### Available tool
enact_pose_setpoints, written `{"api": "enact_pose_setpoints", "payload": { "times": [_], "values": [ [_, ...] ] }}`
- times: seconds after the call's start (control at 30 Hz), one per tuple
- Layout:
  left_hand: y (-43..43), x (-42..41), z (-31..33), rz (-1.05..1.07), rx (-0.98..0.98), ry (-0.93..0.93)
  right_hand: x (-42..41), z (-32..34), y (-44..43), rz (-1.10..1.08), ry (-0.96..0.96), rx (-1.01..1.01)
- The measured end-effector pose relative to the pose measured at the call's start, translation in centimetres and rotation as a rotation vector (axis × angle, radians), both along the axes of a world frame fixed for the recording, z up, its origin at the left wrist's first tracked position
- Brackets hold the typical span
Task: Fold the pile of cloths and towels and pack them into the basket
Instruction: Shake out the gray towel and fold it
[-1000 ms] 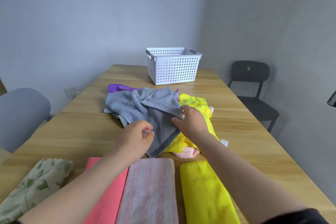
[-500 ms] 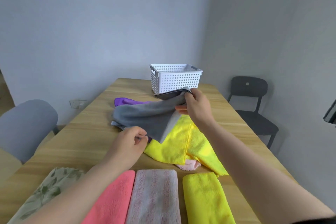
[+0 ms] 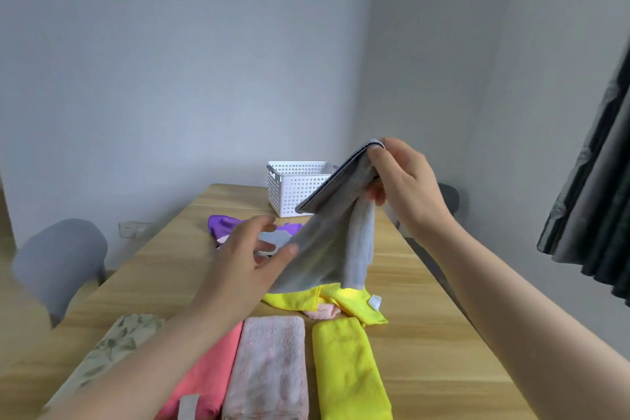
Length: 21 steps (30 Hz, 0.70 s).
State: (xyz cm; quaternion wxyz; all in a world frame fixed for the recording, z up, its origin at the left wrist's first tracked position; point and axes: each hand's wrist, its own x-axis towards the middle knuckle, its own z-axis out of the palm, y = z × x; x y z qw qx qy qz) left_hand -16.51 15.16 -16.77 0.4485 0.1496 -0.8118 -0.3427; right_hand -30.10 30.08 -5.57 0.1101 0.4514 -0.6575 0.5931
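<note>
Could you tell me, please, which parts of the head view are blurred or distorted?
Head view: the left hand and grey chair are motion-blurred; the right hand and grey towel are sharper; the curtain bows at the right edge from the wide lens; light is soft, no glare.

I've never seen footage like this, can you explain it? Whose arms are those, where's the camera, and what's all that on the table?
No machine here: a person wears the only camera on the head, looking forward and down, so both arms are their own. The right hand pinches a grey towel and holds it up over the table; the left hand, fingers spread, reaches toward its hanging edge. Nearest lie four folded pieces: a leaf-print cloth, a coral cloth, a pale pink towel, a yellow towel. Beyond lie a loose yellow cloth, a pink cloth under it, a purple cloth, and a white basket at the far end.
</note>
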Motion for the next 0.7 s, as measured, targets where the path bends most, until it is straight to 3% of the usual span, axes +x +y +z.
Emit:
{"api": "enact_pose_setpoints", "payload": {
  "times": [0.17,0.37,0.5,0.63,0.7],
  "values": [
    [3.4,0.9,3.2,-0.061,-0.056,-0.005,2.3,1.2,5.2,0.009,0.026,-0.002],
    [7.3,1.0,2.0,-0.227,-0.028,-0.096,3.2,-0.8,11.0,-0.113,0.031,0.028],
    [9.5,0.1,-0.6,-0.297,-0.048,-0.17,1.6,-5.9,14.3,-0.354,0.008,0.362],
    [9.8,-0.6,-4.4,-0.306,-0.047,-0.311,0.1,-12.0,18.1,-0.61,-0.017,1.002],
    [9.9,-0.7,-5.9,-0.289,-0.053,-0.372,0.5,-13.9,18.9,-0.583,-0.032,1.067]
  ]
}}
